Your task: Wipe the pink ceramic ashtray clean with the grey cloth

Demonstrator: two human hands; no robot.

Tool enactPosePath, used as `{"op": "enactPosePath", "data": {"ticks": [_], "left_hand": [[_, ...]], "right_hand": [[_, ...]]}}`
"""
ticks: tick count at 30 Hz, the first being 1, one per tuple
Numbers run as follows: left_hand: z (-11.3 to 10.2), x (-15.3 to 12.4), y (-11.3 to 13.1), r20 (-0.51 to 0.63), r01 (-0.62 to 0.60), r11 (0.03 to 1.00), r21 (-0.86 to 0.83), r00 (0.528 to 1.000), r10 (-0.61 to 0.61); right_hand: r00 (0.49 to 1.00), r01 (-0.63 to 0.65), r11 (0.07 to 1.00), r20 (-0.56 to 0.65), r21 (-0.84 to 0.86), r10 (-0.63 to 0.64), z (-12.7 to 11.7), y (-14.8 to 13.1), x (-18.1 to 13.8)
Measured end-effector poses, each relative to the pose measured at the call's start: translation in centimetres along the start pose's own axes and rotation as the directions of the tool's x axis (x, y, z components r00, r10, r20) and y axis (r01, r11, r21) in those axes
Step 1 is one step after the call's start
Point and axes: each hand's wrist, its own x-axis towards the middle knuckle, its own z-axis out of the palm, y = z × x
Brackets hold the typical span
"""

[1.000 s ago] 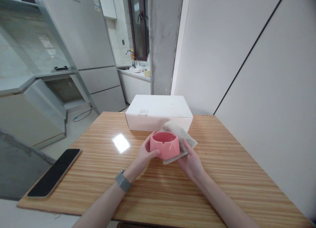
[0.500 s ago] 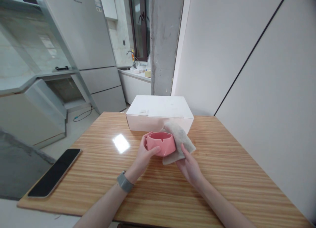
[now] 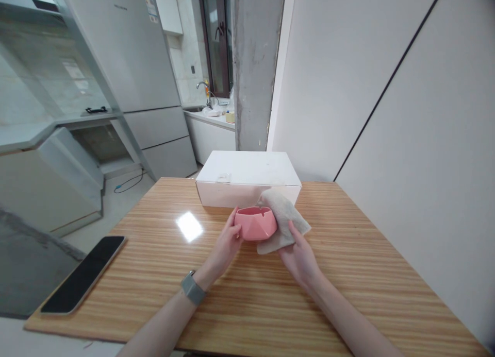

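Observation:
A pink faceted ashtray with notches in its rim is held up over the wooden table, opening upward. My left hand grips it by its left side, thumb at the front and fingers behind. Against the ashtray's right side lies a light grey cloth, pinched in my right hand with the thumb on top. The fingers under the cloth are partly hidden. A grey watch band is on my left wrist.
Behind my hands a closed white box stands on the wooden table. A dark-screened phone lies near the table's left edge. A white wall borders the right side; a fridge stands beyond at the left.
The ashtray has turned in my left hand, so a plain faceted side now faces me instead of a notch. My left thumb has shifted to its left edge. Both hands moved slightly right.

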Motion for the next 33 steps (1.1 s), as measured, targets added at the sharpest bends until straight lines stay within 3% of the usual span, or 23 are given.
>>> {"op": "enactPosePath", "data": {"ticks": [6, 10, 14, 25, 33], "left_hand": [[0.2, -0.5, 0.4, 0.064, -0.116, 0.984, 0.135, 0.992, 0.108], [0.5, -0.7, 0.6, 0.107, -0.103, 0.989, 0.106, 0.990, 0.092], [0.5, -0.7, 0.6, 0.082, -0.075, 0.990, 0.120, 0.995, 0.066], [0.8, -0.5, 0.0, -0.022, -0.191, 0.919, 0.345, 0.977, 0.212], [0.7, -0.6, -0.1, -0.095, -0.167, 0.886, 0.432, 0.969, 0.229]], "right_hand": [[0.998, -0.036, 0.999, 0.051, -0.015, 0.037, 0.4, -0.6, -0.2], [0.996, -0.053, 0.998, 0.071, -0.022, 0.055, 0.6, -0.3, -0.5], [0.994, -0.060, 0.998, 0.085, -0.029, 0.062, 0.5, -0.2, -0.5], [0.990, -0.063, 0.998, 0.123, -0.018, 0.065, 0.4, 0.4, -0.2], [0.992, -0.078, 0.996, 0.101, -0.041, 0.082, 0.3, 0.7, -0.4]]}}
